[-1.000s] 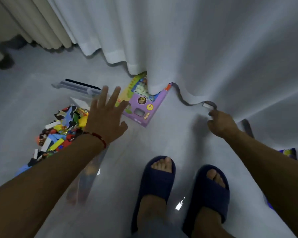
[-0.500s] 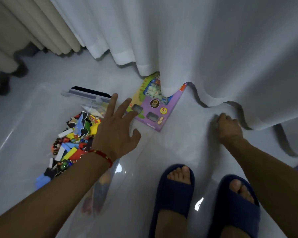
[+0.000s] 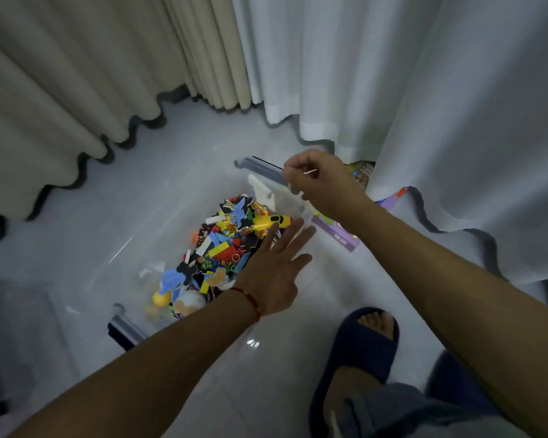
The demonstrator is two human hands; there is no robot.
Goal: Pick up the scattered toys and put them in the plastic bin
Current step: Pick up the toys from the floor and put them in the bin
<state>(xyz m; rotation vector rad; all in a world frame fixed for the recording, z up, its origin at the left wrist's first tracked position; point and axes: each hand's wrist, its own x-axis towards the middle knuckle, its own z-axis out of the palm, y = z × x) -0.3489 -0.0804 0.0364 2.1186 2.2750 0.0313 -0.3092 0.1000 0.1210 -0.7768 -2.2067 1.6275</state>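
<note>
At the far left, the beige curtains (image 3: 76, 90) hang down to the pale floor (image 3: 140, 191), which shows no loose toys on that side. Next comes the clear plastic bin (image 3: 133, 330), standing on the floor with its dark handle facing the person and its far rim near the white curtain. It is already well filled with a jumble of toys (image 3: 222, 248): flat foam shapes, coloured blocks, a yellow toy vehicle (image 3: 268, 221) on top and a yellow rounded toy near the close end.

The left hand (image 3: 276, 273) is spread flat, fingers straight and apart, over the bin's right-hand wall. It holds nothing. By my reading it steadies the bin, or marks the opening, so the other hand can drop its load cleanly. Whether it actually touches the wall I cannot tell.

Above the far corner of the bin, the right hand (image 3: 317, 181) has its fingers curled in, pinching a thin pale stick-like piece (image 3: 310, 172) too small to name. It sits over the open bin, which suggests the piece is about to be released there.

Further right, a purple toy box (image 3: 345, 233) lies on the floor, partly under the hem of the white curtain (image 3: 424, 105) and behind the right forearm. It looks like the next thing to collect. A dark blue slipper (image 3: 361, 343) stands at lower right.
</note>
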